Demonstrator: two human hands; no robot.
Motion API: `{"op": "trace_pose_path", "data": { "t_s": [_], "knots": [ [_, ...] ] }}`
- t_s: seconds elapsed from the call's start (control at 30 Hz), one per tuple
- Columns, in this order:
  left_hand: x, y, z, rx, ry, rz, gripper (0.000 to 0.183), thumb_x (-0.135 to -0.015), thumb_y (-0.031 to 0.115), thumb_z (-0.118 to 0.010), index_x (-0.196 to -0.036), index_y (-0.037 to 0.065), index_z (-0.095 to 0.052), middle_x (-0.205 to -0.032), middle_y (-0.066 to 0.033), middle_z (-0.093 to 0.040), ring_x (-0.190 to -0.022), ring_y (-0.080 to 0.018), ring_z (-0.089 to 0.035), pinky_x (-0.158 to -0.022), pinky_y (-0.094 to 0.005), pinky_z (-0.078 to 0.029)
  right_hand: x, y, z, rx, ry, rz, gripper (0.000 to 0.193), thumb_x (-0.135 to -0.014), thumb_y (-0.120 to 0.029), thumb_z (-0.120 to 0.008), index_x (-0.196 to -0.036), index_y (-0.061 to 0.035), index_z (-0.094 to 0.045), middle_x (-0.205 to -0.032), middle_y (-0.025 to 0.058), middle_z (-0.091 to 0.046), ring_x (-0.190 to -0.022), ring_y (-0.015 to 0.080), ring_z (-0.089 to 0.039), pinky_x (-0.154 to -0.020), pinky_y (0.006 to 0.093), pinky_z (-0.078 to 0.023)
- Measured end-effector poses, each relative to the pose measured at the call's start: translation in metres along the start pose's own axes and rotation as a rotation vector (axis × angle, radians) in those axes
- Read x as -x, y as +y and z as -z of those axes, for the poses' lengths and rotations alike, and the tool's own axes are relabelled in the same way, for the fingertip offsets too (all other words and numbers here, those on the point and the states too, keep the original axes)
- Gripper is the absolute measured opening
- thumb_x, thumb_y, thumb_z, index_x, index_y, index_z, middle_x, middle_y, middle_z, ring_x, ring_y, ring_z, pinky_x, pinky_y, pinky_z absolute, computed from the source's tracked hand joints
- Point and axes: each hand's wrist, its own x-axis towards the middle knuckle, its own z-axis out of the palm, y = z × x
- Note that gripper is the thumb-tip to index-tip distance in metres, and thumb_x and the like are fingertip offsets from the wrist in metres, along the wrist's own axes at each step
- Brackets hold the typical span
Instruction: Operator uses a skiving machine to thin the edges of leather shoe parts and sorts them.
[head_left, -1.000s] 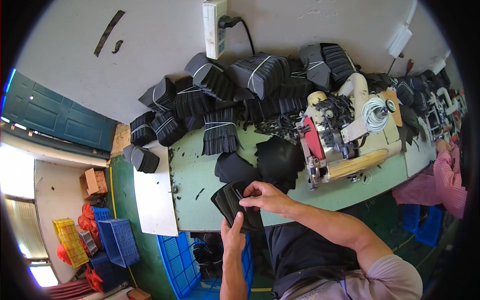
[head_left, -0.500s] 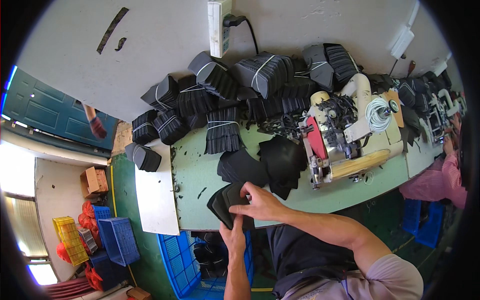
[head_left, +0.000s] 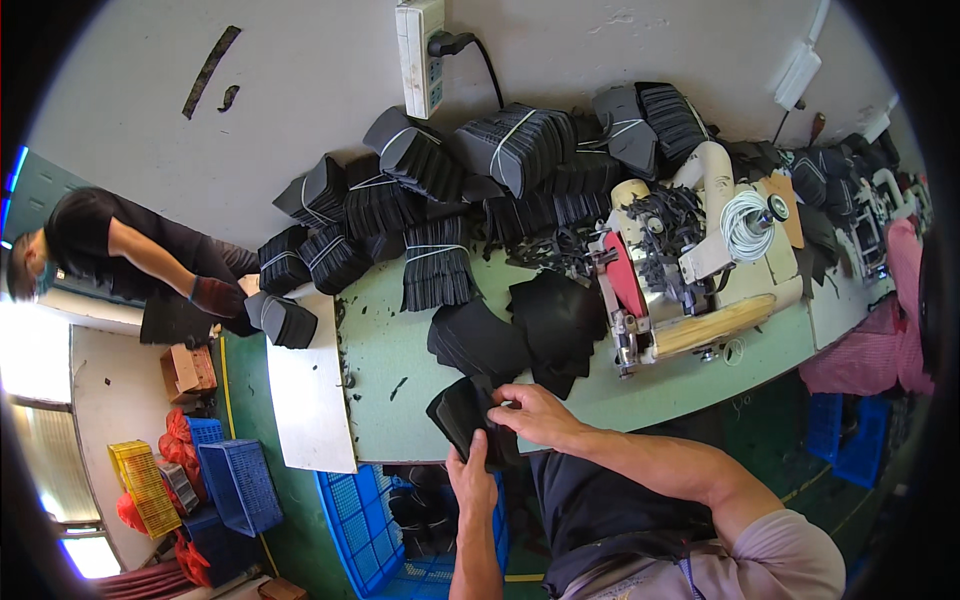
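A small stack of dark, thin, flexible sheet pieces point(head_left: 458, 414) is held over the table's front edge. My left hand point(head_left: 473, 476) grips it from below, thumb laid along its near side. My right hand point(head_left: 535, 413) pinches at the right edge of the same stack, fingers curled. Just beyond lie two fanned piles of similar pieces, a left pile point(head_left: 475, 340) and a right pile point(head_left: 556, 322), on the green tabletop point(head_left: 400, 420). Right of them stands a cream sewing-type machine point(head_left: 715, 270) with a red guard and dark scraps.
Tied dark bundles point(head_left: 440, 265) line the wall under a power strip point(head_left: 421, 60). Below the table edge sits a blue crate point(head_left: 350, 530). At left, a masked person with a gloved hand point(head_left: 218, 297) bends near the white board point(head_left: 310, 400). Someone in pink point(head_left: 865, 350) is at right.
My right fingers have shifted from across the stack to its right edge, and the stack has tilted. A co-worker has leaned into view at the left, a gloved hand near the end bundle.
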Motion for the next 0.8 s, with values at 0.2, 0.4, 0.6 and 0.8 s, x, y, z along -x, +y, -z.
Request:
{"op": "trace_pose_path", "data": {
  "t_s": [0.2, 0.4, 0.6, 0.8],
  "knots": [
    [-0.009, 0.008, -0.012, 0.237, 0.047, -0.071, 0.035, -0.094, 0.009, -0.061, -0.127, -0.002, -0.052, -0.118, -0.0149, -0.062, -0.105, -0.0270, -0.064, -0.086, -0.0421, -0.055, -0.017, 0.007, 0.045, 0.293, 0.325, 0.048, 0.034, -0.088, -0.019, -0.062, -0.112, 0.0031, -0.055, -0.083, 0.0204, -0.061, -0.080, 0.0402, -0.062, -0.072, 0.0444, -0.049],
    [-0.015, 0.006, -0.005, 0.197, 0.059, -0.077, 0.040, -0.093, 0.008, -0.061, -0.130, -0.001, -0.049, -0.120, -0.0152, -0.061, -0.105, -0.0288, -0.064, -0.086, -0.0447, -0.056, -0.020, -0.019, 0.062, 0.834, 0.581, 0.452, 0.046, -0.081, -0.018, -0.073, -0.116, -0.0016, -0.050, -0.121, 0.0214, -0.052, -0.110, 0.0426, -0.051, -0.091, 0.0433, -0.045],
    [-0.007, -0.003, -0.007, -0.396, -0.009, -0.178, 0.022, -0.093, 0.008, -0.065, -0.111, -0.004, -0.063, -0.102, -0.0050, -0.064, -0.088, -0.0116, -0.059, -0.077, -0.0270, -0.049, -0.003, -0.025, 0.009, 0.339, -0.081, 0.102, 0.061, -0.076, -0.041, -0.079, -0.112, -0.0004, -0.050, -0.110, 0.0199, -0.059, -0.099, 0.0368, -0.059, -0.085, 0.0416, -0.047],
    [0.003, 0.018, -0.008, -0.447, -0.028, -0.097, 0.023, -0.091, 0.012, -0.067, -0.107, -0.004, -0.064, -0.092, -0.0024, -0.066, -0.080, -0.0094, -0.059, -0.068, -0.0246, -0.049, -0.006, -0.020, 0.000, 0.290, -0.069, 0.039, 0.066, -0.072, -0.048, -0.080, -0.106, -0.0005, -0.050, -0.097, 0.0181, -0.062, -0.087, 0.0294, -0.062, -0.076, 0.0374, -0.048]
  ]
}}
